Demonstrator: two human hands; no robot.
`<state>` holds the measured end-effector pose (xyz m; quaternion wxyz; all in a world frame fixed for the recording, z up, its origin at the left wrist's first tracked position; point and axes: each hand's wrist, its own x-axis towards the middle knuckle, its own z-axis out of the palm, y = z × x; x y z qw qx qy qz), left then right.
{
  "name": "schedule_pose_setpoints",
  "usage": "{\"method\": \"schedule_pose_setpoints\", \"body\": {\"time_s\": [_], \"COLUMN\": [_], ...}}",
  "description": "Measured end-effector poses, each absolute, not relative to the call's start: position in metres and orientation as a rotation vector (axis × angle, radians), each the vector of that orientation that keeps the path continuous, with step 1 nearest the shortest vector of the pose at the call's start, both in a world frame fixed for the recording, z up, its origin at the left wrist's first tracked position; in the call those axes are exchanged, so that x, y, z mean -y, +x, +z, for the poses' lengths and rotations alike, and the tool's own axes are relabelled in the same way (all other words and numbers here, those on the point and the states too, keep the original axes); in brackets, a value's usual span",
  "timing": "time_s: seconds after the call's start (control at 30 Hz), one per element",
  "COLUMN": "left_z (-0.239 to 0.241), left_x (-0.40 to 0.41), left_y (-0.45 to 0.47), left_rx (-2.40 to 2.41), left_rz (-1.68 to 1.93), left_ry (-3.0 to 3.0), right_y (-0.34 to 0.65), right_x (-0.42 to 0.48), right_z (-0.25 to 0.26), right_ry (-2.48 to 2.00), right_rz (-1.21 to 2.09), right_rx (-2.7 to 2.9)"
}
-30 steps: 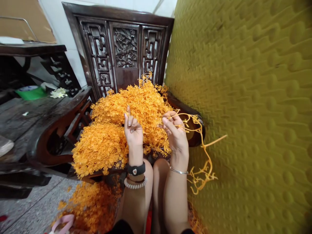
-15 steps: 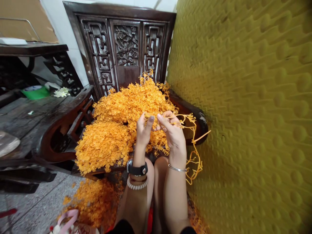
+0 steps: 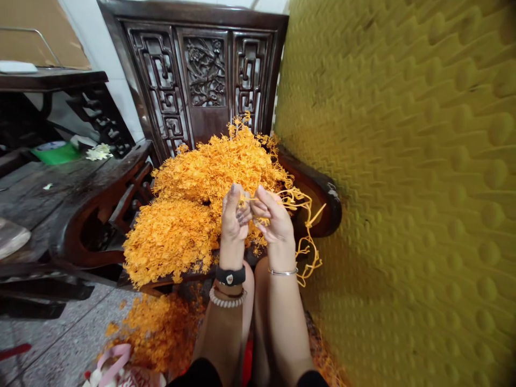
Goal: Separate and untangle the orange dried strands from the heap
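My left hand is closed, with thumb and fingers pinched on a small end of orange plastic stem. Close beside it, my right hand is closed around the branching orange plastic stem, whose thin strands loop out to the right and hang past my wrist. A thin piece stretches between the two hands. Behind and below them, a large heap of orange plastic stems is piled on a dark carved wooden chair. My fingers hide part of the held piece.
More orange pieces lie on the floor at lower left, near a bag with a pink handle. A yellow bumpy sheet stands along the right. On the left, a dark wooden table holds a green tape roll.
My left hand has turned and its fingers have curled in more. My right hand has shifted slightly left, and the dangling orange strands have moved left with it.
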<state>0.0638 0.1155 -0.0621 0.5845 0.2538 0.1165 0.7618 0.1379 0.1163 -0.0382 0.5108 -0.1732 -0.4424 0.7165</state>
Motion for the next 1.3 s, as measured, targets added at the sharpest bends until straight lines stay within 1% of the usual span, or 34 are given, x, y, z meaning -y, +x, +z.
{"method": "schedule_pose_setpoints", "body": {"time_s": [0.17, 0.27, 0.33, 0.5, 0.67, 0.77, 0.9, 1.0, 1.13, 1.2, 1.3], "left_z": [-0.07, -0.069, -0.065, -0.062, -0.07, -0.072, -0.072, -0.073, -0.076, -0.075, -0.07], "left_x": [-0.121, -0.119, -0.117, -0.121, -0.125, -0.124, -0.124, -0.127, -0.129, -0.128, -0.124], "left_y": [0.038, 0.029, 0.033, 0.054, 0.059, 0.056, 0.053, 0.053, 0.054, 0.057, 0.061], "left_rx": [-0.135, -0.034, -0.056, -0.245, -0.553, -0.689, -0.851, -0.795, -0.704, -0.682, -0.547], "left_rz": [1.997, 1.931, 1.868, 1.877, 1.902, 1.817, 1.694, 1.659, 1.735, 1.744, 1.745], "left_ry": [0.483, 0.506, 0.552, 0.66, 0.859, 1.107, 1.327, 1.335, 1.191, 1.128, 0.987], "right_y": [0.147, 0.152, 0.15, 0.138, 0.139, 0.141, 0.143, 0.144, 0.143, 0.141, 0.139], "right_x": [-0.133, -0.139, -0.138, -0.13, -0.129, -0.133, -0.136, -0.135, -0.132, -0.131, -0.13], "right_z": [-0.044, -0.044, -0.043, -0.039, -0.042, -0.045, -0.047, -0.047, -0.047, -0.046, -0.045], "right_ry": [-0.16, -0.239, -0.313, -0.414, -0.512, -0.575, -0.651, -0.668, -0.661, -0.594, -0.324], "right_rz": [1.516, 1.562, 1.564, 1.503, 1.576, 1.625, 1.59, 1.544, 1.47, 1.516, 1.694], "right_rx": [0.783, 0.861, 0.901, 0.87, 0.887, 0.911, 0.94, 0.967, 1.053, 1.062, 0.918]}}
